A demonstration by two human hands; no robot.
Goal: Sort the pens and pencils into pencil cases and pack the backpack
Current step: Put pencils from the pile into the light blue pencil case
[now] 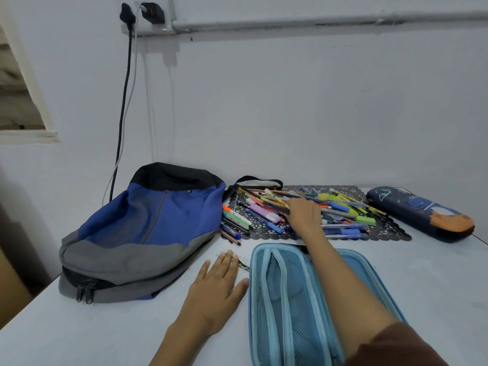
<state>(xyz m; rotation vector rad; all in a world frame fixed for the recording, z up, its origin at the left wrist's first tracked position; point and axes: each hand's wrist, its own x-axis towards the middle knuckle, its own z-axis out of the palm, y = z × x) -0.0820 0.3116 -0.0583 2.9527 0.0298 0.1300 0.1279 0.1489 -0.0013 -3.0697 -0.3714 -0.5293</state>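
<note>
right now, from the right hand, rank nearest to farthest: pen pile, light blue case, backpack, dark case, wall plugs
1. Pen pile: directly under the right hand, on the mat.
2. Light blue case: just nearer the person, under the forearm.
3. Backpack on the left and dark case on the right: too close to call.
4. Wall plugs: high on the wall, far left.

Dim, cool, even light; soft shadows, slight blur, wide-angle edge bending.
</note>
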